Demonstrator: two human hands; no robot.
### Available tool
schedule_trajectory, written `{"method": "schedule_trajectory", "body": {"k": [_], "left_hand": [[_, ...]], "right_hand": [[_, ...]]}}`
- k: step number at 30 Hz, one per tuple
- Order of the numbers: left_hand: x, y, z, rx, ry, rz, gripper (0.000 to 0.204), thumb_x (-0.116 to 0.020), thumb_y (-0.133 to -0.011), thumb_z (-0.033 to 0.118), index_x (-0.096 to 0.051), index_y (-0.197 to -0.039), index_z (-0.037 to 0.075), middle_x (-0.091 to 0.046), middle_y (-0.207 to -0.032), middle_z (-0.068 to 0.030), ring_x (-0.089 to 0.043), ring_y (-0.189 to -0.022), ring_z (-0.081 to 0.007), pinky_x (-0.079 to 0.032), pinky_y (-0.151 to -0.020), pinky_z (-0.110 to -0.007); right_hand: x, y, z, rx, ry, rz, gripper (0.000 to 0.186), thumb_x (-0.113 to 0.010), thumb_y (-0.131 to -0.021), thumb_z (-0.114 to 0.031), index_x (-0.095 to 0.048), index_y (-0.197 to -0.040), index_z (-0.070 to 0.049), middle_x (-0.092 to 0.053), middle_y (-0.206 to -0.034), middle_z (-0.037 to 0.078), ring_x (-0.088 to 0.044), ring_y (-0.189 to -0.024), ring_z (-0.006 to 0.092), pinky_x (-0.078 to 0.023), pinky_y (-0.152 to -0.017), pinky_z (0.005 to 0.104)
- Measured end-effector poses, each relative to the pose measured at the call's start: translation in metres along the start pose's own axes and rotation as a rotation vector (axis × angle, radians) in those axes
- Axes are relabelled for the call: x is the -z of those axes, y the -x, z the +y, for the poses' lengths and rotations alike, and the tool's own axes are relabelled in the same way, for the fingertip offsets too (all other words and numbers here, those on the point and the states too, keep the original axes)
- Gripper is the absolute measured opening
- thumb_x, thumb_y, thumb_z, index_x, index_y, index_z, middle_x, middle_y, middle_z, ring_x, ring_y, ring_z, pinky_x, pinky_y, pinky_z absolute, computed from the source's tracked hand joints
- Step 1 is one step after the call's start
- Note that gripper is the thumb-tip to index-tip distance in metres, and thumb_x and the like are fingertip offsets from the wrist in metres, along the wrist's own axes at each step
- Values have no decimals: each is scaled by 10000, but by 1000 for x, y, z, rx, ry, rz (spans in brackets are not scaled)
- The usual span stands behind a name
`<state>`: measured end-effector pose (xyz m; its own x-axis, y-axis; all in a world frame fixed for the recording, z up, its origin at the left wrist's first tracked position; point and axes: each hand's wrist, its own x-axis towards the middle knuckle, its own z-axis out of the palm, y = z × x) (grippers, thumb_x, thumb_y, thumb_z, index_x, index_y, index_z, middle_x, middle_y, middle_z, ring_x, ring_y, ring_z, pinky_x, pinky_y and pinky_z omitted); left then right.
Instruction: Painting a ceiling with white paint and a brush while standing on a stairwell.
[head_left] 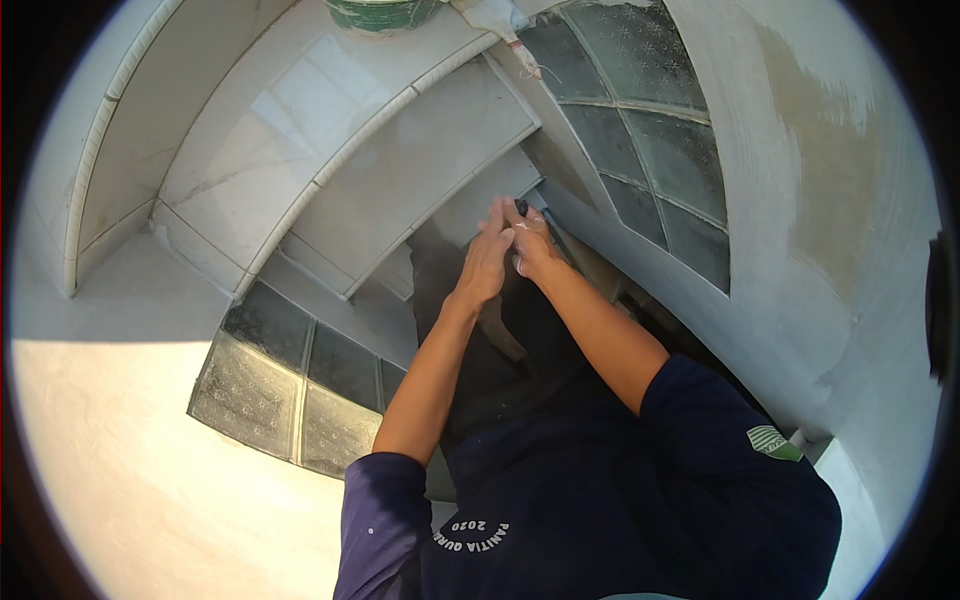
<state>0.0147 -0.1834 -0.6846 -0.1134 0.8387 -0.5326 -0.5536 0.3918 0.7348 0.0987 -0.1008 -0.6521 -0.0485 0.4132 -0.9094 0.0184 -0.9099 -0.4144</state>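
Both hands meet in front of me, over the dark clothing on my legs. My left hand (pixel 485 258) has its fingers stretched out and lies against the other hand. My right hand (pixel 535 240) is curled, with whitish smears on its skin. A small dark tip (pixel 521 207) pokes out by its fingers, and what it belongs to is hidden. Below the hands, a curved brownish piece (pixel 503 335) shows against the dark cloth; its kind is unclear.
Pale tiled steps (pixel 400 150) rise ahead. On an upper ledge sit a green bucket (pixel 380 14) and a whitened paintbrush (pixel 510 38), its handle over the edge. Glass blocks (pixel 650 150) fill the right wall; more glass blocks (pixel 265 375) lie left. Patchy plaster (pixel 815 150) covers the right side.
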Motion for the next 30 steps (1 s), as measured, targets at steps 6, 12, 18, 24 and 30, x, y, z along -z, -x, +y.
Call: {"method": "schedule_trajectory", "body": {"k": [6, 12, 18, 24, 30], "left_hand": [[133, -29, 26, -472, -986, 768, 606, -611, -797, 84, -475, -1382, 4, -454, -1361, -270, -411, -1262, -423, -327, -1074, -494], [187, -44, -28, -428, -1497, 1033, 717, -681, -761, 204, -421, -1416, 72, -414, -1335, -236, -354, -1237, -408, -297, -986, -579], [159, -69, -106, -373, -1703, 1119, 857, -684, -779, 364, -301, -1492, 85, -265, -1476, -300, -219, -1352, -506, -182, -1004, -737], [143, -96, -171, -291, -1766, 1131, 1021, -662, -740, 465, -175, -1527, 33, -104, -1551, -359, -62, -1404, -612, -34, -1003, -820], [150, -101, -211, -321, -1821, 1133, 1127, -660, -692, 527, -131, -1526, -15, -86, -1534, -400, -39, -1409, -622, -9, -1001, -824]], "right_hand": [[7, -36, -7, 343, 691, -104, 267, -633, -964, -309, -666, -982, -45, -634, -786, 54, -601, -643, 135, -485, -579, 302], [145, -133, 23, 501, 1370, -169, 579, -683, -868, -540, -655, -745, 25, -604, -678, 170, -616, -698, 289, -480, -684, 420], [302, -229, 69, 330, 1793, -214, 457, -682, -882, -456, -614, -946, -8, -660, -875, 203, -638, -903, 348, -481, -829, 444], [424, -291, 96, 295, 1565, -155, 399, -740, -838, -295, -602, -1073, -3, -668, -1083, 203, -624, -1056, 377, -482, -911, 438], [478, -319, 127, 294, 1543, -182, 351, -715, -855, -285, -618, -1084, -36, -668, -1043, 207, -634, -977, 361, -481, -848, 431]]}}
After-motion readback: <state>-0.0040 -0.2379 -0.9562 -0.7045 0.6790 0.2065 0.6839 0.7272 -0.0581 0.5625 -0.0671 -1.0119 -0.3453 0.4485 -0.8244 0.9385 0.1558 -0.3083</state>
